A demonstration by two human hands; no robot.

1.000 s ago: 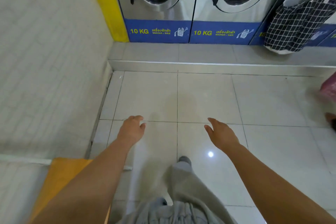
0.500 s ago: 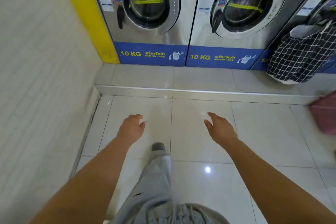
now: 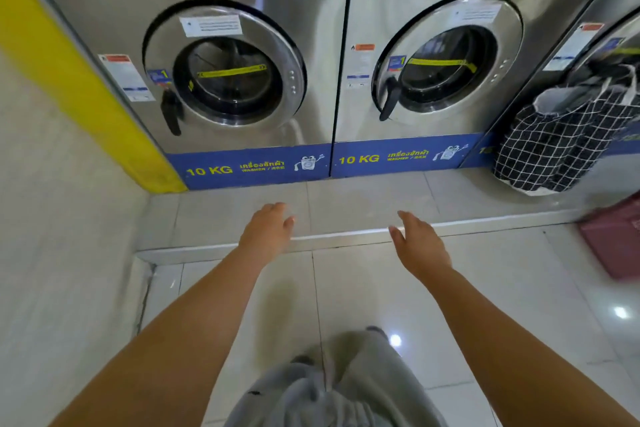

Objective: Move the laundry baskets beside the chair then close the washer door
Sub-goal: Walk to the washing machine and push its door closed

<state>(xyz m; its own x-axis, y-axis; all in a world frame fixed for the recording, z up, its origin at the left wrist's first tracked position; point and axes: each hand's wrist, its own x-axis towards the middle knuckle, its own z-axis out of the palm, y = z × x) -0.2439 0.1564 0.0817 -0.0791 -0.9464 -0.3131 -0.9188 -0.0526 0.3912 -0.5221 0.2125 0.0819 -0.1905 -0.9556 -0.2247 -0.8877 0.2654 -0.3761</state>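
Pale glossy floor tiles [image 3: 363, 291] run up to a raised step [image 3: 221, 250] that carries a row of steel front-loading washers, with a yellow strip [image 3: 65, 69] edging the wall at about 10 o'clock. At 11 o'clock stands the first washer [image 3: 221, 80], its round door flush against the front; the second washer [image 3: 446, 66] at 1 o'clock has its door shut as well (both carry a blue "10 KG" band along the base). Below them, near the centre, the left hand [image 3: 268, 230] reaches out over the step edge with fingers loosely spread and gripping nothing. Just right of it the right hand [image 3: 417, 239] is held out the same way, fingers apart and empty, thumb lifted. At 2 o'clock a black-and-white checked laundry basket [image 3: 550, 146] stands on the step against a third washer [image 3: 616, 42], whose door I cannot make out behind it. A pink basket [image 3: 614, 236] sits on the floor at 3 o'clock, cut off by the frame edge.
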